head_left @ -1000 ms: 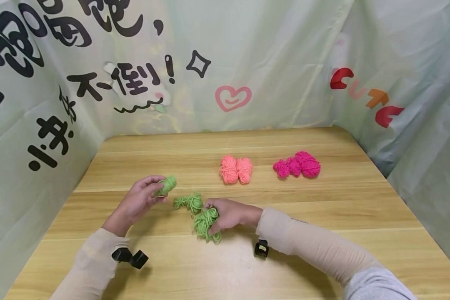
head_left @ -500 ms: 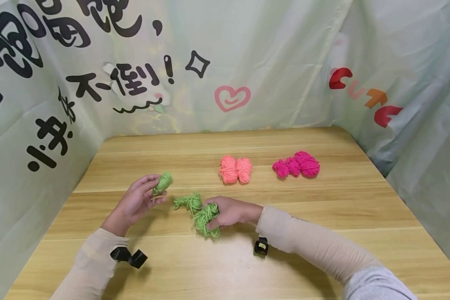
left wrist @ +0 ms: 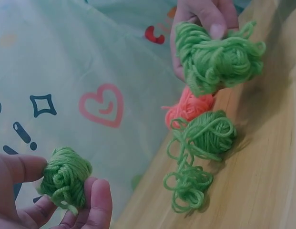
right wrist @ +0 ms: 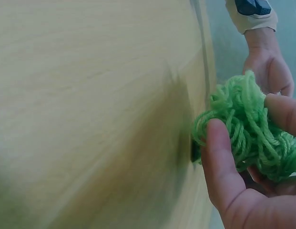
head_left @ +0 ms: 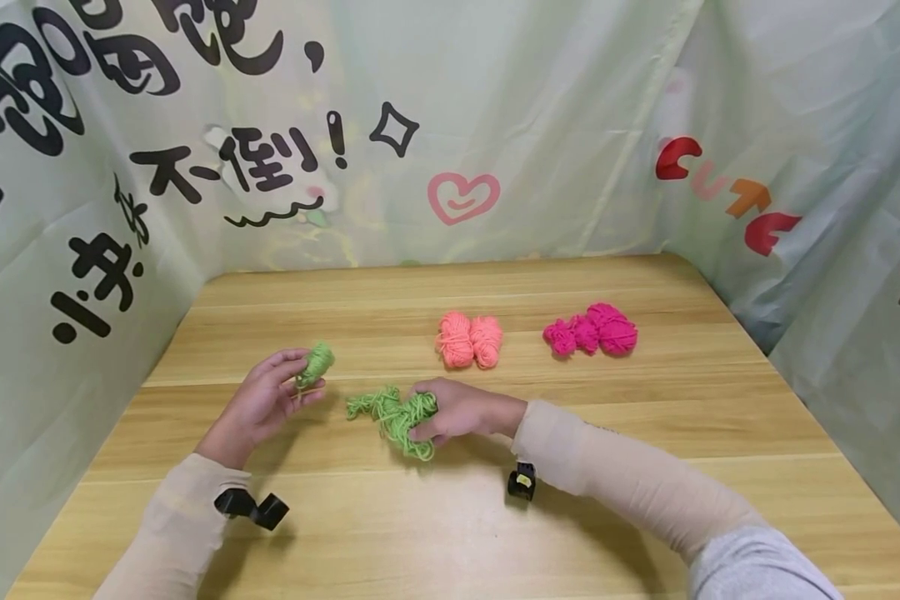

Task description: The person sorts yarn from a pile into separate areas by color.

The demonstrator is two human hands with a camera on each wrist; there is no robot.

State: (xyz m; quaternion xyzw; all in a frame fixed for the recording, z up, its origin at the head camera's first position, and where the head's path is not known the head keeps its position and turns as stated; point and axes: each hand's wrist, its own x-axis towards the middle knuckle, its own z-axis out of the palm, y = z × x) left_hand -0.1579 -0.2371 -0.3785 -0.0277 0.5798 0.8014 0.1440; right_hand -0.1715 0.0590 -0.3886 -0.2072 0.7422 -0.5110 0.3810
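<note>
My left hand [head_left: 258, 404] pinches a small wound ball of green yarn [left wrist: 66, 176] between thumb and fingers, raised over the left part of the table. Farther right, my right hand [head_left: 465, 410] grips a looser, tangled bundle of green yarn [right wrist: 248, 126], its thumb pressing one side and its fingers round the other. Between the hands a third clump of green yarn [left wrist: 209, 136] lies on the table, with a loopy loose tail [left wrist: 188, 191] trailing to the left. In the head view the gripped bundle overlaps this clump.
Beyond my right hand lie two coral yarn balls [head_left: 468, 340] side by side. Right of them sits a lumpy magenta yarn bundle [head_left: 592, 330]. The wooden table [head_left: 435, 533] ends at a printed cloth curtain [head_left: 555, 150] on the back and both sides.
My left hand has drifted slightly left with its green yarn ball, which has tilted back toward the hand. My right hand has moved a little away from me, carrying its bundle closer to the lying clump.
</note>
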